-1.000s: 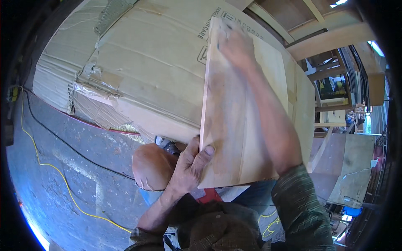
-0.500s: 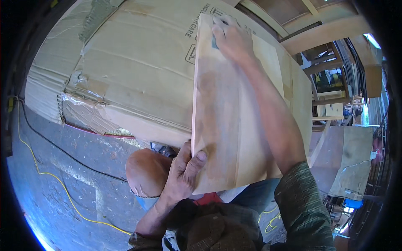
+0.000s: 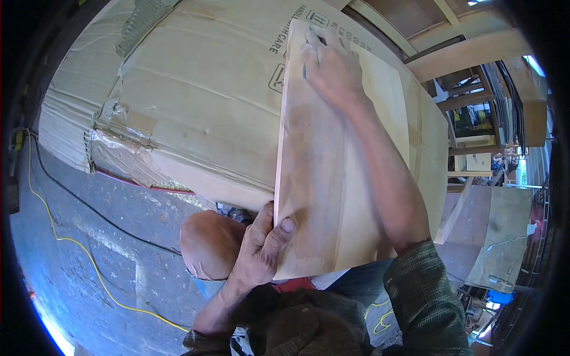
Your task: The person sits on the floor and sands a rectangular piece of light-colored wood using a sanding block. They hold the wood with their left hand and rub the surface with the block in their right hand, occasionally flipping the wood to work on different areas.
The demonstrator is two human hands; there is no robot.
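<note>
A pale wooden board (image 3: 320, 178) with brownish patches lies over a large cardboard box (image 3: 196, 89), its near end toward my body. My left hand (image 3: 261, 246) grips the board's near left corner, thumb on top and fingers round the edge. Near the far end, my right hand (image 3: 332, 65) presses down on the board's face, fingers bent and dusted pale. Under it shows a little of a dark bluish piece of sandpaper (image 3: 304, 72), mostly hidden by the fingers.
A bare knee (image 3: 209, 244) is left of my left hand. A yellow cord (image 3: 95, 267) and a black cable (image 3: 101, 215) cross the grey floor at left. Wooden frames (image 3: 469, 50) and stacked panels stand at right.
My right hand has slid slightly nearer along the board with the sandpaper. My left hand keeps its hold on the corner. The whole view has shifted a little.
</note>
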